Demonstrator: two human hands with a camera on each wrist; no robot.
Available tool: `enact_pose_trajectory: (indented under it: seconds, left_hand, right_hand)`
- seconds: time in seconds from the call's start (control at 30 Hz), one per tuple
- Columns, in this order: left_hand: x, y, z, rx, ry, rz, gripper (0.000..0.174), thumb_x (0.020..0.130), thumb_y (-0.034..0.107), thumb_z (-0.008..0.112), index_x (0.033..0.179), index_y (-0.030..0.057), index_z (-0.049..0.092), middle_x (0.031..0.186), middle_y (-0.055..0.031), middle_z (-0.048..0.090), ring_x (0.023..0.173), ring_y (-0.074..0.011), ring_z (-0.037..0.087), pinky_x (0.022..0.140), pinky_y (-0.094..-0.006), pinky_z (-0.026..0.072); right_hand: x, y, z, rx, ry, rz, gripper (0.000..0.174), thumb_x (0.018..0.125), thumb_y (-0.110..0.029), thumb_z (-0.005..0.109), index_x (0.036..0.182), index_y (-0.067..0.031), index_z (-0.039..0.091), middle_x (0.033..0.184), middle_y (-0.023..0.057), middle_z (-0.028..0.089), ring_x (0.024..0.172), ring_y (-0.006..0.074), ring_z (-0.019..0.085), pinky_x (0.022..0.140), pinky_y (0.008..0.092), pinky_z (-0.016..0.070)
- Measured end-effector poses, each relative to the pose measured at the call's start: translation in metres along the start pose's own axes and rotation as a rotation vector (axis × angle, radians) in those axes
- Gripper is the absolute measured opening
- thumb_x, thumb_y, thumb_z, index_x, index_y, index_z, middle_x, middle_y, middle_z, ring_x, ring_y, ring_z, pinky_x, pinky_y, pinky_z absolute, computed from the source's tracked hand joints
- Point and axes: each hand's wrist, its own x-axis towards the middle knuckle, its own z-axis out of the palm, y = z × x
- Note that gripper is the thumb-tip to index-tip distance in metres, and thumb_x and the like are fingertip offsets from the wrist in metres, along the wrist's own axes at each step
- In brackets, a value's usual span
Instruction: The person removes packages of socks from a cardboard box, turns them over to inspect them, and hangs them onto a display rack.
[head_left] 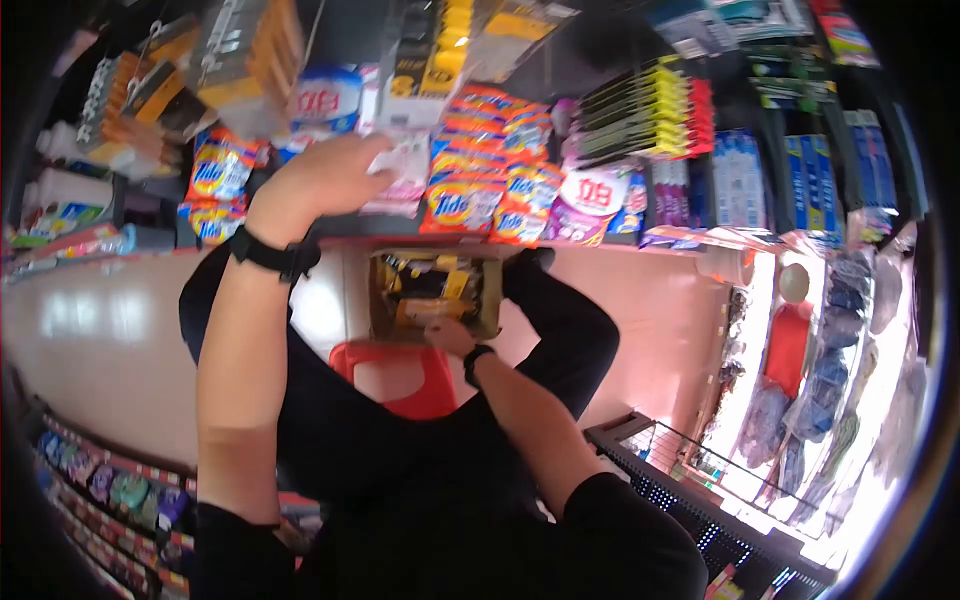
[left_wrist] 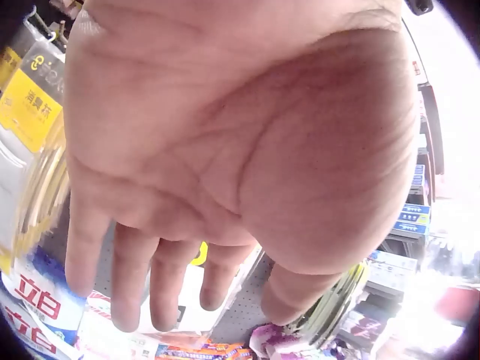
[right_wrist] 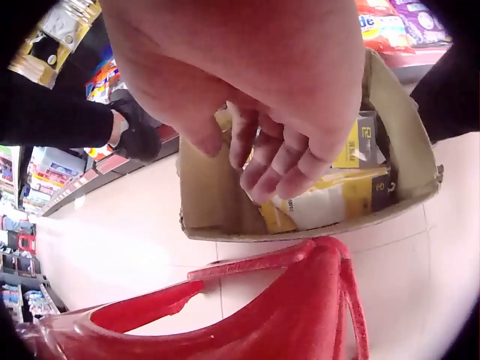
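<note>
In the head view my left hand [head_left: 330, 175] reaches over the lower shelf, in front of the detergent bags. Its palm fills the left wrist view, the fingers spread and relaxed with nothing in them. White-and-blue detergent bags [left_wrist: 43, 300] lie past its fingertips. My right hand [right_wrist: 262, 112] is at the mouth of a cardboard box [right_wrist: 214, 195], fingers loosely bent and no item showing in them. Yellow-and-black packets [right_wrist: 360, 191] fill the box, close under those fingertips.
Orange Tide bags [head_left: 465, 200] line the shelf ahead. Above them hang yellow-and-black packs [head_left: 425, 60] and grey-and-orange packs [head_left: 240, 60] on hooks. Toothbrush packs [head_left: 740, 180] stand to the right. A red plastic stool [head_left: 435, 390] is on the tiled floor between my legs.
</note>
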Motion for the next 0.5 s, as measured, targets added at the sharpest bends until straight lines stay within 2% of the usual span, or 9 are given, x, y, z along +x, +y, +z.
enact_pose_trajectory:
  seconds: [0.1,0.17,0.27,0.43,0.5]
  left_hand:
    - [0.004,0.005,0.002,-0.028,-0.023,0.023,0.047,0.095,0.034,0.064,0.133,0.0068,0.059,0.119,-0.022,0.068,0.113,-0.0386,0.064,0.095,-0.0435,0.0505]
    - [0.006,0.01,0.0,0.041,-0.051,-0.022,0.048,0.096,0.035,0.063,0.135,0.0066,0.058,0.121,-0.0218,0.067,0.114,-0.0379,0.063,0.096,-0.0428,0.0502]
    - [0.005,0.006,0.007,0.053,-0.008,-0.042,0.048,0.097,0.035,0.062,0.135,0.007,0.058,0.124,-0.0216,0.066,0.116,-0.0378,0.063,0.098,-0.0429,0.0497]
    - [0.003,0.015,0.003,0.11,-0.08,-0.102,0.049,0.098,0.036,0.062,0.137,0.007,0.057,0.126,-0.02,0.066,0.117,-0.0376,0.063,0.098,-0.0436,0.0499]
    - [0.003,0.011,0.008,0.128,-0.008,-0.033,0.046,0.098,0.033,0.062,0.135,0.0069,0.057,0.124,-0.0196,0.066,0.113,-0.0389,0.063,0.095,-0.0447,0.0508]
  right_hand:
    - [0.005,0.021,0.007,0.117,-0.006,0.061,0.029,0.087,-0.03,0.062,0.094,-0.0029,0.073,0.093,0.0198,0.072,0.091,0.0382,0.068,0.081,0.0456,0.0544]
    - [0.006,0.024,0.007,0.143,0.012,0.183,0.036,0.091,-0.033,0.061,0.096,0.0002,0.073,0.086,0.0163,0.072,0.081,0.0283,0.07,0.076,0.0395,0.0543]
    - [0.016,0.03,0.001,0.089,-0.085,0.267,0.036,0.091,-0.032,0.062,0.099,0.0004,0.073,0.087,0.0138,0.073,0.081,0.0258,0.07,0.076,0.0389,0.0544]
    - [0.031,0.037,0.009,0.196,-0.082,0.34,0.035,0.091,-0.032,0.062,0.102,-0.0009,0.073,0.088,0.0132,0.073,0.083,0.0255,0.071,0.077,0.0373,0.0543]
    - [0.039,0.042,0.012,0.224,-0.075,0.353,0.035,0.091,-0.032,0.063,0.103,-0.0013,0.073,0.088,0.0138,0.073,0.084,0.0257,0.071,0.078,0.0368,0.0544]
